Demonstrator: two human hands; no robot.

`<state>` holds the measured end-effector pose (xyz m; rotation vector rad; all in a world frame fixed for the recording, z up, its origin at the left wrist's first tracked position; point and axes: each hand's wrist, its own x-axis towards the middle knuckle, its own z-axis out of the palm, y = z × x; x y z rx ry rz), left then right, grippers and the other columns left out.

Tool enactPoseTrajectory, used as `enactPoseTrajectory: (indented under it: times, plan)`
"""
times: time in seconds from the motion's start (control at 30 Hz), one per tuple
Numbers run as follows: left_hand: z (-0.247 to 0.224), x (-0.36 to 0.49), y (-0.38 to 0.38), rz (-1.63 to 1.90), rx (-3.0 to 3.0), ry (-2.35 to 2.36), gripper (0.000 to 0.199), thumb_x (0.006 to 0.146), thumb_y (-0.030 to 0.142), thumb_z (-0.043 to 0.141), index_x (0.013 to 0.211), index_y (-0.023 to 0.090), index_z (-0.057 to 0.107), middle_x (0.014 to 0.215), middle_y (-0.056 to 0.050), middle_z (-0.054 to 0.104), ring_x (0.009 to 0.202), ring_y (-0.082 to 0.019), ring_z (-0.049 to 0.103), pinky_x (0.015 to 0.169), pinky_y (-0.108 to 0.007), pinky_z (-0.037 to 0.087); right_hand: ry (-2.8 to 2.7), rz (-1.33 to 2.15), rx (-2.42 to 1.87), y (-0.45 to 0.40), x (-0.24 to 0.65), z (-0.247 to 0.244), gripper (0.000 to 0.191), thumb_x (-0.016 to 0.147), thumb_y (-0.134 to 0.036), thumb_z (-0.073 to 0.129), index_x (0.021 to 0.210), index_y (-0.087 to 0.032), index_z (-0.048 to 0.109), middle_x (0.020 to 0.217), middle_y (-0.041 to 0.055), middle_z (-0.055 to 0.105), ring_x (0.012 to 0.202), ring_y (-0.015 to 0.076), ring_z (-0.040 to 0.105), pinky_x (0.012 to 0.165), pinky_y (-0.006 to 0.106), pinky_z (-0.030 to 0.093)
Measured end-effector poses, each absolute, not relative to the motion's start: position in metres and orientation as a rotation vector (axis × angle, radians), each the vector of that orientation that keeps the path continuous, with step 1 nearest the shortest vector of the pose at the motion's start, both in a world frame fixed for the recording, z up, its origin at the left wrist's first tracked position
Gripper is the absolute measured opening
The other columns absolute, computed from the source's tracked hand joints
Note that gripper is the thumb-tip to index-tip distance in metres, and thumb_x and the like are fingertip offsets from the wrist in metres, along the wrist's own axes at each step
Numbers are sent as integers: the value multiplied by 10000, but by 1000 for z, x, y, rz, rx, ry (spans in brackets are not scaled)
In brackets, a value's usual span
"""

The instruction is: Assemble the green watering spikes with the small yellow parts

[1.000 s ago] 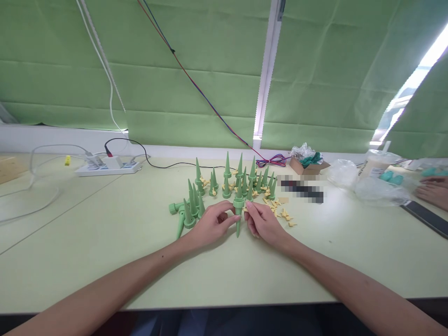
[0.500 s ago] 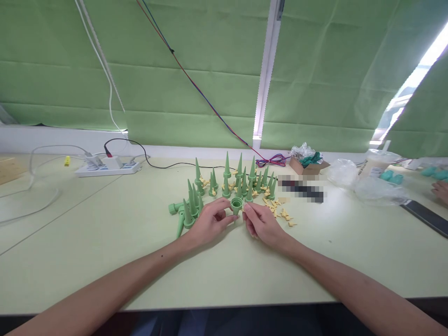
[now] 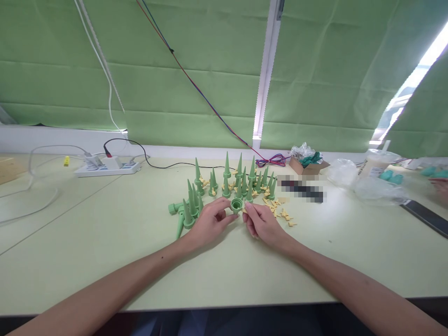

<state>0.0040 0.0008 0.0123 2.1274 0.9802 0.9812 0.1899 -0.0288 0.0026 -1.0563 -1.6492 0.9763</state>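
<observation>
Pinched in my left hand (image 3: 216, 218) is a green plastic watering spike (image 3: 237, 204), its round open end turned up toward me. My right hand (image 3: 262, 223) is closed on a small yellow valve (image 3: 244, 210), which meets the spike's side; my fingers cover most of it, so how far it goes in is hidden. Beyond my hands several green spikes (image 3: 227, 167) stand point up, some with yellow valves at their sides. Loose yellow valves (image 3: 286, 215) lie just past my right hand. Left of my left hand, a few spikes (image 3: 180, 224) lie on their sides.
A white power strip (image 3: 108, 167) with cables sits at the back left. Toward the back right are a small cardboard box (image 3: 308, 167), a plastic cup (image 3: 376, 164), clear bags (image 3: 380, 192) and a black phone (image 3: 425, 217). Another person's hand (image 3: 440, 185) shows at the right edge.
The spike's open end has tilted slightly, and my right fingers have shifted a little at its side. The other person's hand at the right edge has moved.
</observation>
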Motion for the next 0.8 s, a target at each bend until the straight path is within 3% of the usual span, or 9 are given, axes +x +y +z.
enactPoseTrajectory:
  times: [0.1, 0.23, 0.33, 0.5, 0.8]
  plan:
    - [14, 5, -1, 960, 2074, 1029, 178, 880, 361, 583, 881, 189, 540, 721, 29, 478, 532, -90, 414, 493, -224, 357, -1634, 947, -1066, -29, 190, 4, 514, 997, -549, 346, 665, -190, 507, 424, -46, 462, 366, 89, 401, 448, 226, 358]
    - [18, 5, -3, 929, 1975, 1066, 257, 916, 419, 537, 1059, 207, 567, 622, 47, 507, 500, -106, 452, 497, -226, 373, -1615, 911, -1062, -28, 190, 4, 495, 994, -543, 363, 679, -190, 510, 440, -49, 458, 372, 87, 391, 450, 228, 353]
    - [20, 5, -3, 928, 1901, 1062, 292, 945, 472, 473, 933, 197, 570, 560, 51, 503, 485, -111, 478, 491, -221, 371, -1635, 882, -1066, -27, 191, 4, 488, 1000, -527, 357, 682, -191, 513, 446, -49, 453, 381, 88, 392, 465, 229, 355]
    - [18, 4, 0, 896, 1824, 1072, 551, 965, 565, 363, 663, 155, 574, 454, 24, 489, 435, -110, 469, 491, -234, 376, -1720, 820, -1076, -28, 192, 3, 462, 1011, -477, 359, 683, -195, 521, 478, -42, 470, 423, 98, 416, 503, 233, 363]
    - [16, 2, 0, 712, 1751, 970, 697, 959, 634, 277, 607, 131, 607, 422, -20, 509, 397, -109, 452, 450, -237, 347, -1867, 738, -1012, -29, 193, 1, 432, 1022, -391, 366, 662, -194, 500, 528, -35, 491, 496, 104, 442, 564, 235, 371]
